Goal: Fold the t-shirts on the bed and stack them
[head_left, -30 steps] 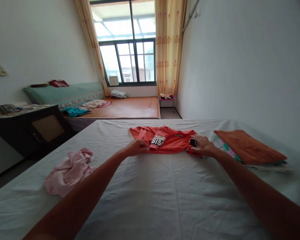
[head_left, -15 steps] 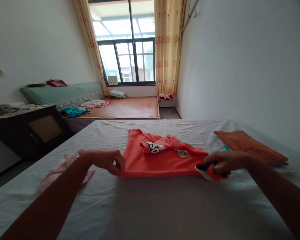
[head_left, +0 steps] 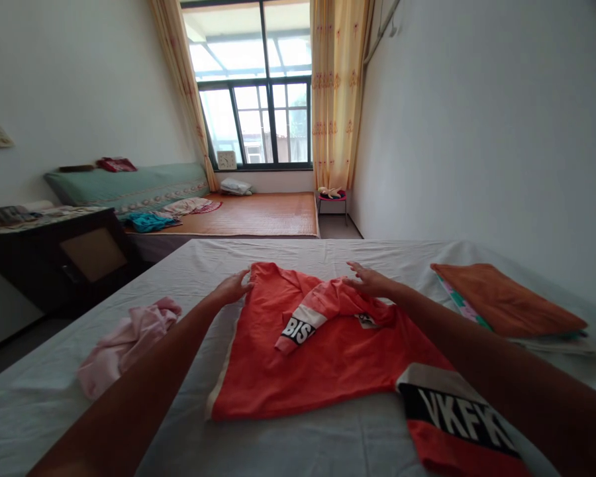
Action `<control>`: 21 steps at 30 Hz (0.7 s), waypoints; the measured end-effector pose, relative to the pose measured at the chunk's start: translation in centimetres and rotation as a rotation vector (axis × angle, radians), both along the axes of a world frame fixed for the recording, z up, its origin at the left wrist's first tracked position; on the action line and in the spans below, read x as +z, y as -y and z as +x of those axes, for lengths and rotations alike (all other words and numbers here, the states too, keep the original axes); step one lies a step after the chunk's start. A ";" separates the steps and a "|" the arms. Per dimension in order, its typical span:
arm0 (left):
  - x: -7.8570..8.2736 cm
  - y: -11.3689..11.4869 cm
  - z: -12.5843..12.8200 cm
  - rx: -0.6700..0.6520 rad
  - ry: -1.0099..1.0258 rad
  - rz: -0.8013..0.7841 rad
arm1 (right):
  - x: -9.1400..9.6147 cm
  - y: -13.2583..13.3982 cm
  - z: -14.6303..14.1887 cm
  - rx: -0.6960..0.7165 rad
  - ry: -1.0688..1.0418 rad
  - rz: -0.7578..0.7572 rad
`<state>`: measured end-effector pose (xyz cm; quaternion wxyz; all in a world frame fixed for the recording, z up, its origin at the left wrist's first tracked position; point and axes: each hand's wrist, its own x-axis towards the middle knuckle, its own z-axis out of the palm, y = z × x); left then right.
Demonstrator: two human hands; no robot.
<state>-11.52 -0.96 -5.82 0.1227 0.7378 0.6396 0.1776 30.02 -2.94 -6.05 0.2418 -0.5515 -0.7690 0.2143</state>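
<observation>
An orange long-sleeved shirt lies spread on the white bed sheet. One sleeve with a white and black lettered band is folded across its middle. The other sleeve, lettered black band and all, stretches toward the near right, partly under my right forearm. At the shirt's far left corner is my left hand, fingers extended against the edge, gripping nothing that I can see. My right hand is over the far side of the shirt beside the bunched sleeve, its fingers apart and holding nothing.
A crumpled pink garment lies left of the shirt, close to my left forearm. Folded cloths with an orange-brown one on top are stacked at right by the wall. Beyond are a dark cabinet and another bed under the window.
Both hands have let go of the shirt's near edge and moved to its far side. The shirt now lies flat, with its near edge and right sleeve laid out toward me.
</observation>
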 end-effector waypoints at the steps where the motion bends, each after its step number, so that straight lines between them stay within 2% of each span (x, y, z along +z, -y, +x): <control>1: -0.3 -0.4 0.4 0.006 0.013 0.005 | 0.0 -0.6 -0.5 -0.015 -0.018 -0.064; 3: -0.7 -1.0 1.2 0.024 0.018 0.031 | 0.3 -1.5 -1.1 0.034 -0.048 -0.231; 5: -1.0 -1.7 1.9 0.039 -0.004 0.051 | 1.3 -2.2 -1.0 0.141 -0.085 -0.389; 8: -1.1 -3.0 2.1 0.031 -0.021 0.027 | 3.5 -3.4 0.7 0.161 -0.187 -0.492; 10: -0.9 -4.1 1.7 0.034 -0.033 0.018 | 4.7 -4.7 2.7 0.041 -0.269 -0.432; 12: -0.5 -5.5 1.3 0.083 -0.042 0.054 | 5.2 -6.3 5.0 -0.170 -0.326 -0.309; 14: -0.1 -6.9 1.0 0.177 -0.012 0.134 | 4.9 -7.6 7.0 -0.431 -0.333 -0.182; 16: 0.3 -8.1 1.1 0.277 0.045 0.243 | 4.0 -8.2 8.7 -0.623 -0.299 -0.104; 18: 0.6 -8.5 1.7 0.308 0.080 0.316 | 2.9 -7.9 9.9 -0.704 -0.262 -0.073; 19: 0.6 -8.2 2.1 0.276 0.084 0.313 | 2.5 -7.4 10.4 -0.715 -0.240 -0.055; 21: 0.9 -6.8 3.1 0.105 0.084 0.238 | 1.9 -5.7 10.9 -0.670 -0.188 -0.010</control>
